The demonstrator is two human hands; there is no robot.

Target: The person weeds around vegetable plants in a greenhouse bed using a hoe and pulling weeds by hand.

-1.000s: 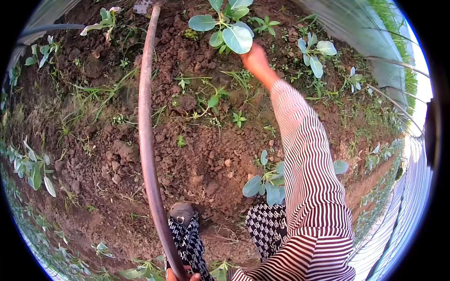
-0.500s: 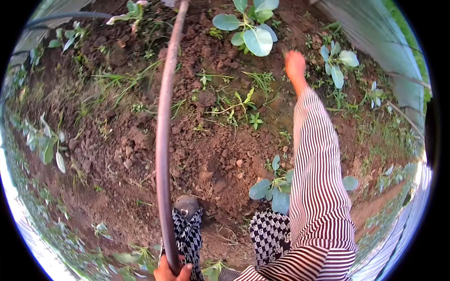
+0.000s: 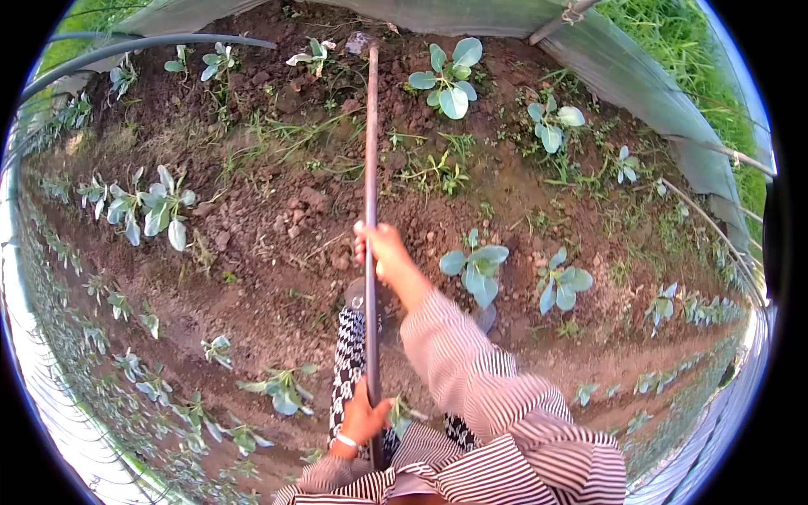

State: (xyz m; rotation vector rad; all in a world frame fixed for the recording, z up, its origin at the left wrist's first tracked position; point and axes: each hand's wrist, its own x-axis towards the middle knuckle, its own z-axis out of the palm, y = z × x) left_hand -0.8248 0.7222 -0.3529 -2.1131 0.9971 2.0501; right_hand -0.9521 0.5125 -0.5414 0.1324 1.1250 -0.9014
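A long-handled hoe (image 3: 371,160) runs from near my body out to the far soil, where its blade (image 3: 358,42) rests against the ground, partly covered in dirt. My right hand (image 3: 384,249) is wrapped round the middle of the handle. Lower down, my left hand (image 3: 364,417) grips the handle close to my body, a white band on its wrist. Just right of the blade grows a broad-leaved, cabbage-like plant (image 3: 453,80). A wilted plant (image 3: 315,55) stands left of the blade. Small weeds (image 3: 442,174) sprout right of the handle.
Similar young plants stand close by on the right (image 3: 478,271) and left (image 3: 160,204). Mesh netting (image 3: 623,88) bounds the bed at the far right, with a curved pipe (image 3: 160,40) at far left. My shoe (image 3: 357,295) is beside the handle.
My right hand has come back from the soil near the far plant and now grips the hoe handle. The handle has swung right and stands straighter; the view has shifted, showing the blade.
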